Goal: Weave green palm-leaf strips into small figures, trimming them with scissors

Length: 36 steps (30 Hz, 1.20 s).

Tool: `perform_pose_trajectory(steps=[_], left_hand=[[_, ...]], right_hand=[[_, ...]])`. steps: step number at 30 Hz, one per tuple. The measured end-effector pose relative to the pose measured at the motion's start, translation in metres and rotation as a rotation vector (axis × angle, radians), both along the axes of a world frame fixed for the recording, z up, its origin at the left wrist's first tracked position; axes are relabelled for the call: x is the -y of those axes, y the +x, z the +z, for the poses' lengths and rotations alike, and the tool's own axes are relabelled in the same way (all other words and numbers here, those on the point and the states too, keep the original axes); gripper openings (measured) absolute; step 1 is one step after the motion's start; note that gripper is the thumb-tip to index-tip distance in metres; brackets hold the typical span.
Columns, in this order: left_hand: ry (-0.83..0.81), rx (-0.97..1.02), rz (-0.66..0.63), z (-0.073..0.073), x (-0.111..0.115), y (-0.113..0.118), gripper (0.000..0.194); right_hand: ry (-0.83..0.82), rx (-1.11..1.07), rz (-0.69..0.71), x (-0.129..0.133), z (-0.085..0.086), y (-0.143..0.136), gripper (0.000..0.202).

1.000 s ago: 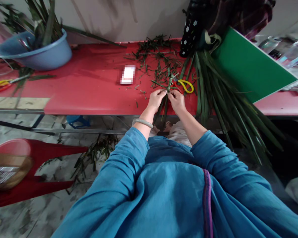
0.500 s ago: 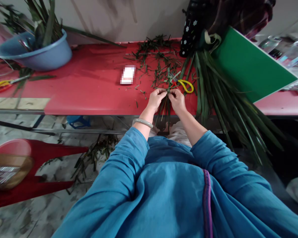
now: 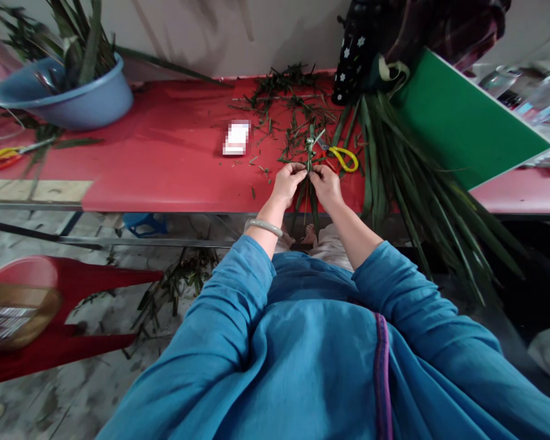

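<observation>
Close together over the front of the red table (image 3: 174,165), my two hands pinch a small piece made of green leaf strips (image 3: 308,160). My left hand (image 3: 289,182) grips it from the left with thumb and fingertips, and my right hand (image 3: 326,184) does so from the right. Loose strip ends hang down between the hands, past the table edge. Just beyond my right hand lie scissors with yellow handles (image 3: 346,159), partly behind the leaf piece. Cut leaf scraps (image 3: 297,116) are scattered past my fingers.
Long green leaves (image 3: 403,177) overhang the edge at right, beside a green board (image 3: 462,122) and a black flowered bottle (image 3: 348,61). A blurred white rectangle (image 3: 236,138) lies left of centre. Far left are a blue basin (image 3: 73,101) and another pair of scissors (image 3: 4,157).
The leaf piece has turned slightly between my fingers, and its hanging strips have shifted to a straighter line. Both hands stay in nearly the same place, still pinching it.
</observation>
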<state>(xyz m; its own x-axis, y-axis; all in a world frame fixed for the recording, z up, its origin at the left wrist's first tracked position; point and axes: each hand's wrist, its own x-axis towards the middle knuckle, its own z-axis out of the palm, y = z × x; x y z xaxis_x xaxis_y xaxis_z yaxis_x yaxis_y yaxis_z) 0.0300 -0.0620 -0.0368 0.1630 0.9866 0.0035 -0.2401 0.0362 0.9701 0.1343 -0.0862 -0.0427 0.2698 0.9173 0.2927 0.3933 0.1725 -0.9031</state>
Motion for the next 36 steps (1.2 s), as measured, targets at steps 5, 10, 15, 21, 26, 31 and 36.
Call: perform_pose_trajectory(steps=[5,10,15,21,26,31,36], left_hand=[[0.006,-0.004,0.008,0.0001,0.0002,0.0002,0.009],[0.022,-0.029,0.022,-0.0003,-0.0004,0.0004,0.008],[0.025,-0.026,0.013,-0.0014,-0.0016,0.0007,0.008],[0.053,-0.009,-0.016,-0.0004,-0.0010,0.0020,0.007],[0.060,-0.039,-0.024,0.0013,-0.0001,0.0020,0.006],[0.067,-0.031,-0.035,-0.0001,0.0000,0.0011,0.008],[0.050,-0.017,-0.040,-0.0011,0.0005,0.0008,0.006]], right_hand=[[-0.003,0.000,0.026,0.0018,0.0020,-0.0005,0.013],[-0.023,0.001,0.007,0.0037,0.0046,-0.0005,0.009],[-0.019,-0.003,-0.021,0.0058,0.0092,-0.0012,0.004],[0.026,-0.030,-0.012,0.0046,0.0058,-0.0007,0.003],[0.078,-0.045,-0.001,0.0025,0.0015,0.0009,0.003],[0.124,-0.071,0.013,0.0017,0.0001,0.0013,0.004],[0.116,-0.073,0.011,0.0008,-0.0003,0.0010,0.006]])
